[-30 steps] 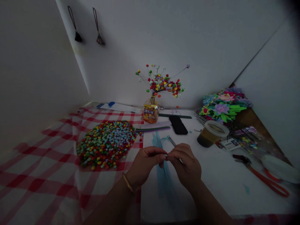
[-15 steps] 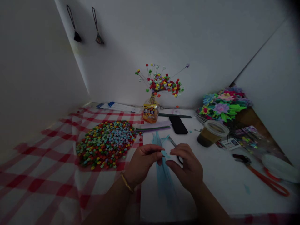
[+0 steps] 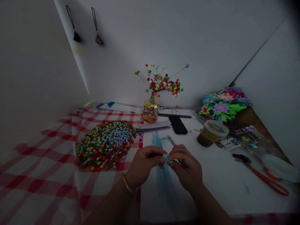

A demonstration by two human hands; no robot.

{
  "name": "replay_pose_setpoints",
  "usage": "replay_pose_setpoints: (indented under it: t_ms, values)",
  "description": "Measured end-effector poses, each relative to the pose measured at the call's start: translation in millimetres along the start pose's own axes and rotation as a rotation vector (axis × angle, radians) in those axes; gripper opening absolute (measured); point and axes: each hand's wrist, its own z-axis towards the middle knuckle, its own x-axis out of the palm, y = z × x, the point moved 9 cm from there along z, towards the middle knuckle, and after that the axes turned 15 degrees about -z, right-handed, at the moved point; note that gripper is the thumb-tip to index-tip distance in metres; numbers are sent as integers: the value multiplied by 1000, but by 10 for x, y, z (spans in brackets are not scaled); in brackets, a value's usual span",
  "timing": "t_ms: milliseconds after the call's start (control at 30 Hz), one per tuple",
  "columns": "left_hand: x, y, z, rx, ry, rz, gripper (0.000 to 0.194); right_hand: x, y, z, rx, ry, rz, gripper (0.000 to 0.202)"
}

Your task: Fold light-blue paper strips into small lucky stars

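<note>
Mostly bare counter [image 3: 215, 190] is stretching between the right grip [image 3: 187, 167] and the orange strap [image 3: 257, 176]; beyond, a phone [image 3: 178, 125] and tub [image 3: 208, 134] are obstructing, leftward a star heap [image 3: 107, 143].

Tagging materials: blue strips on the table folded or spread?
Spread: the blue strips lie long and overlapping on the white tabletop, reaching past the left hand at both ends.

The paper strips [image 3: 164, 179] lay on the table [image 3: 215, 187], right of the star pile [image 3: 106, 143]. The bottle [image 3: 150, 113] was positioned behind them, the cup [image 3: 211, 134] right of the phone [image 3: 178, 124].
</note>
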Motion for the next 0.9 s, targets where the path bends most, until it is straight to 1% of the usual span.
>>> replay_pose_setpoints:
  t_ms: [133, 267, 367, 567, 633, 767, 900]
  values:
    - [3, -69, -9, 43, -18, 39, 13, 70, -178, -34, 172, 47, 230, 15]
    - [30, -91, -21, 41, -40, 80, 13, 150, -292, -74, 296, 116, 345, 9]
    - [47, -106, -21, 45, -56, 100, 12, 204, -373, -113, 403, 138, 419, 3]
    - [57, -120, -30, 54, -80, 134, 13, 305, -525, -242, 659, 161, 504, 13]
    - [58, -127, -38, 61, -81, 147, 12, 322, -554, -272, 723, 165, 514, 16]
    - [53, -139, -39, 71, -81, 185, 13, 329, -577, -269, 771, 163, 525, 19]
    - [47, -121, -30, 53, -84, 232, 14, 312, -619, -261, 780, 172, 461, 18]
